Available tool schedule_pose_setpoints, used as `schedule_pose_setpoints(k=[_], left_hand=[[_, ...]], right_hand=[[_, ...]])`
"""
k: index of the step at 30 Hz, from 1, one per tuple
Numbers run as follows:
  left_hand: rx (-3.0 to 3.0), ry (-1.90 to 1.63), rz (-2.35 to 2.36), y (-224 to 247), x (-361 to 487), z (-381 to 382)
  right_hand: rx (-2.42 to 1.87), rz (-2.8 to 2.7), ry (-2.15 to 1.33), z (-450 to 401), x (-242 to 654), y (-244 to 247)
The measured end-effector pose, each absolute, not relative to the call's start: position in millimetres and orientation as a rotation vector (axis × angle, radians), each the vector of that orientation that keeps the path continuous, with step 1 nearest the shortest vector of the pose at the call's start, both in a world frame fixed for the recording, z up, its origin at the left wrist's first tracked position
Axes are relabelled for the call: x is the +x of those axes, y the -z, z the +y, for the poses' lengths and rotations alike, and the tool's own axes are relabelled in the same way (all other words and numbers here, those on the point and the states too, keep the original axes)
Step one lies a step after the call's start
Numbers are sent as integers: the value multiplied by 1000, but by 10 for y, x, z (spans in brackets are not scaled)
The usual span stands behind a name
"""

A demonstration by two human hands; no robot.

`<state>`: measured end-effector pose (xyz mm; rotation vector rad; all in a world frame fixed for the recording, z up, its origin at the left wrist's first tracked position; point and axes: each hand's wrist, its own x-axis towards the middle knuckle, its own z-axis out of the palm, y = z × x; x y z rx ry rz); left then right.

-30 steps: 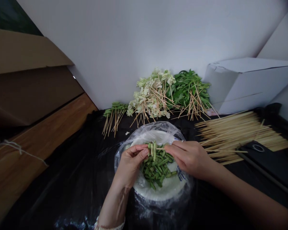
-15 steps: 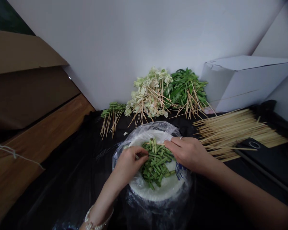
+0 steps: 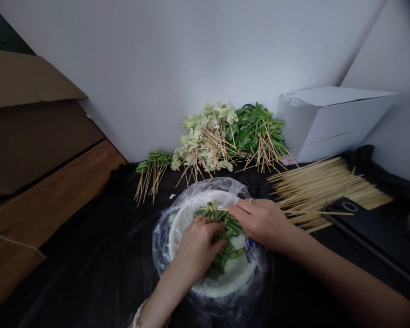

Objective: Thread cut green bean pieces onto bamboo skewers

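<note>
My right hand (image 3: 263, 221) is closed round a bamboo skewer (image 3: 338, 213), whose long end sticks out to the right. Its other end carries a few green bean pieces (image 3: 212, 210) above the bowl. My left hand (image 3: 200, 243) reaches down into the cut green beans (image 3: 229, 255), thumb and fingers apart; whether a piece lies between the fingertips I cannot make out. The beans sit in a white bowl (image 3: 222, 291) lined with clear plastic (image 3: 162, 237).
Against the wall lie skewered green beans (image 3: 153, 159), pale cabbage-like leaves (image 3: 205, 136) and dark leafy greens (image 3: 258, 127). Loose bamboo skewers (image 3: 324, 191) spread at right, by a black case (image 3: 365, 232) and a white box (image 3: 335, 118). A cardboard box (image 3: 34, 136) stands left.
My left hand has moved right and down into the bean pile, its fingers spreading. The right hand keeps its hold on the skewer. The whole view has shifted slightly.
</note>
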<state>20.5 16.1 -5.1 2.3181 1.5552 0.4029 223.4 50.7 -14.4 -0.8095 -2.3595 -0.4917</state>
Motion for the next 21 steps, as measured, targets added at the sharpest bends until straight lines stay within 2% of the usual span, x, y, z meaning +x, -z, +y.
schedule_pose_setpoints(k=[5, 14, 21], left_hand=[[2455, -253, 1622, 114, 320, 159], [2339, -410, 1535, 13, 213, 120], [2538, -267, 1525, 133, 312, 156]], right_hand=[[-805, -2349, 501, 507, 2236, 137], [-830, -2275, 418, 476, 2241, 78], [-813, -2262, 395, 484, 2228, 82]])
